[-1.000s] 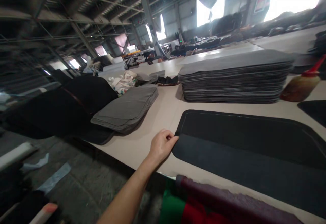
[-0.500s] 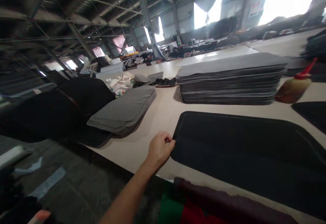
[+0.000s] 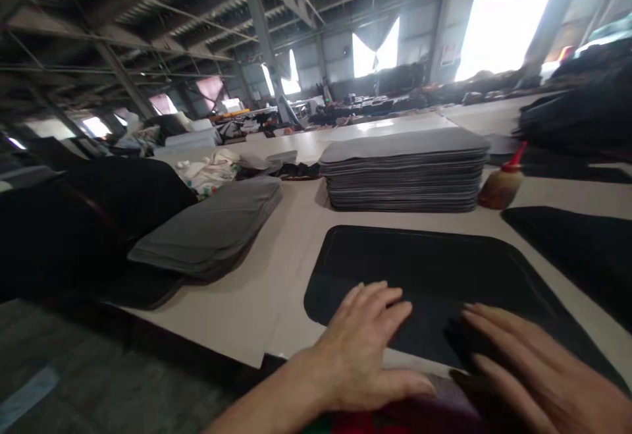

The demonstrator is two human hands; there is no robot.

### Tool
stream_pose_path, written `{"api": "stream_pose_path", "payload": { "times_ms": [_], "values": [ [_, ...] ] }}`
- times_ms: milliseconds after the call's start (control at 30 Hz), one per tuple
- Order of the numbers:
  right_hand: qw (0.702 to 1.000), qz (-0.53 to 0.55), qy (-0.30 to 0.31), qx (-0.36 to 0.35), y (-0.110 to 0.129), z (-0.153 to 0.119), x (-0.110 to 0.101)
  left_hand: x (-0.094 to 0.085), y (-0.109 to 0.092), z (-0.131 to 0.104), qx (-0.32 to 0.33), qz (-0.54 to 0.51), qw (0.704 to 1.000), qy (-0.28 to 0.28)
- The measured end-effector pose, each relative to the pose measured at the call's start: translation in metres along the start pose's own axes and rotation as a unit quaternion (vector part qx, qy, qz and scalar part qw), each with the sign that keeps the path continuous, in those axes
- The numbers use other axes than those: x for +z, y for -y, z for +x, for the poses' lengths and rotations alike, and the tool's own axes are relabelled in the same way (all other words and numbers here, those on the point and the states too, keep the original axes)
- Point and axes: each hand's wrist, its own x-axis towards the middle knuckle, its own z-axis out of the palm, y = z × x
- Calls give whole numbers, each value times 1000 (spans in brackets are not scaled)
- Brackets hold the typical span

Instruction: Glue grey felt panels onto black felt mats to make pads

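Note:
A black sheet with rounded corners [image 3: 419, 263] lies flat on the pale table [image 3: 237, 309]. My left hand [image 3: 360, 348] is over the sheet's near left part, fingers spread and thumb pointing right, holding nothing. To its right, my right hand [image 3: 528, 361] is above the sheet's near edge with its fingers extended, somewhat blurred, and no object shows in it. A dark shadow falls on the sheet beside its fingertips. Whether either palm touches the sheet is hard to tell.
A tall stack of grey sheets [image 3: 405, 174] stands behind the black sheet, with a red-tipped bottle [image 3: 502, 180] at its right. A lower grey stack [image 3: 212, 223] and black material [image 3: 89, 217] are on the left. Another black piece [image 3: 582, 243] lies right.
My left hand has let go of the sheet's left edge, moved right and opened over it. My right hand has come into view on the right. The camera view has shifted right.

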Motion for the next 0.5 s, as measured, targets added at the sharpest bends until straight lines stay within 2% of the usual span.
{"api": "stream_pose_path", "payload": {
  "times_ms": [67,133,300,500],
  "values": [
    [995,-50,21,-81,10,5,12,10,-13,7,9,-27,995,92],
    [986,-107,31,-125,19,7,22,18,-16,9,8,-39,991,129],
    [978,-161,38,-128,24,-2,23,24,-3,2,-24,10,990,141],
    [976,-202,44,-68,4,-23,4,14,35,-25,-139,147,970,136]
  ]
}}
